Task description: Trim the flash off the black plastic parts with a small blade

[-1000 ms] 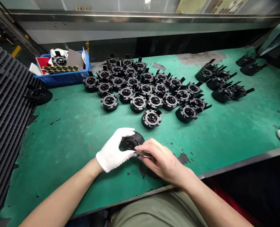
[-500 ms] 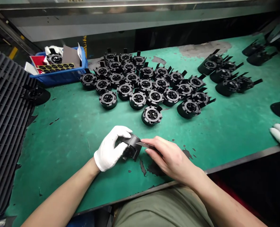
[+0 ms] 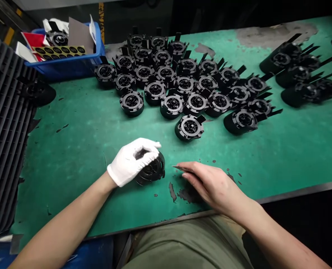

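My left hand (image 3: 133, 160), in a white glove, is closed on a black round plastic housing (image 3: 151, 170), its fingers curled over the top. The housing's ribbed, open-looking face is turned toward me, and the glove hides its upper left side. My right hand (image 3: 210, 181) is bare and pinches a small knife (image 3: 179, 167) between thumb and fingers. The thin pointed blade faces left, a short gap away from the housing. Beyond both hands, a similar black housing (image 3: 189, 127) stands in front of a group of several more.
A blue bin (image 3: 67, 66) holding papers, a sticker sheet and another black part stands at the back left. Black ribbed trays (image 3: 3, 142) lean along the left side. More housings (image 3: 291, 91) stand at the right on the green worktop (image 3: 78, 142), near its worn patches.
The housing has been turned in my left hand, so its face now shows instead of its side. The knife has come away from it to the right. The camera view has shifted.
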`<state>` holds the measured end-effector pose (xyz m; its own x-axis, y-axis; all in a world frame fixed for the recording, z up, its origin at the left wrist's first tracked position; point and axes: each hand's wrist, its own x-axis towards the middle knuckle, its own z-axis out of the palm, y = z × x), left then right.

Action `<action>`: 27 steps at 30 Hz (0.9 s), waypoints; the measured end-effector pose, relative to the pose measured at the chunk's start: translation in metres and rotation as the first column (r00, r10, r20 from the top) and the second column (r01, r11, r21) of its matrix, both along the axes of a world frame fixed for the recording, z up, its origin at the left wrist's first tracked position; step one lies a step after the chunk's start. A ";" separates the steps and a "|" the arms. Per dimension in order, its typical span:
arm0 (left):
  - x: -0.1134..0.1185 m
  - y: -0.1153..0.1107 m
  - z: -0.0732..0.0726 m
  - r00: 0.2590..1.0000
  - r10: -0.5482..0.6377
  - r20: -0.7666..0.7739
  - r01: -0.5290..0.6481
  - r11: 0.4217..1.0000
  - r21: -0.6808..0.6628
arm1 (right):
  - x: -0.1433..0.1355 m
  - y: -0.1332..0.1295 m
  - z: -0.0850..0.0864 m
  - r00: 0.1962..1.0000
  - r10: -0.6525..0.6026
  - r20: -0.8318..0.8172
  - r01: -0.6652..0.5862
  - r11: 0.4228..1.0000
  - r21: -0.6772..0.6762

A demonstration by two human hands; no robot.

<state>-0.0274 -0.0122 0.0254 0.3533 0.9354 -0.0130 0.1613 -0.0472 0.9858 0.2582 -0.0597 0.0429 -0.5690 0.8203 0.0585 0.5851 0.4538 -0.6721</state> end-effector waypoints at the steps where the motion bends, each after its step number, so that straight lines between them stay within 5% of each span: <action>1: 0.000 0.000 -0.001 0.999 -0.012 -0.031 0.012 1.000 0.003 | -0.001 0.002 0.001 1.000 0.010 -0.002 -0.010 1.000 0.010; 5: -0.003 0.001 -0.004 0.988 -0.075 -0.136 0.095 0.984 0.148 | -0.004 0.007 0.003 0.998 0.040 0.042 -0.042 0.997 0.066; 12: -0.003 -0.001 -0.011 0.984 -0.146 -0.101 0.164 0.966 0.201 | -0.004 0.012 -0.007 0.975 0.118 0.189 -0.165 0.952 0.259; 19: 0.002 -0.002 -0.010 0.984 -0.083 -0.158 0.121 0.961 0.247 | -0.005 0.022 -0.008 0.967 0.150 0.205 -0.193 0.959 0.207; 27: 0.002 -0.001 -0.011 0.979 -0.094 -0.180 0.147 0.940 0.307 | -0.010 0.043 0.001 0.904 0.311 0.293 -0.377 0.903 0.206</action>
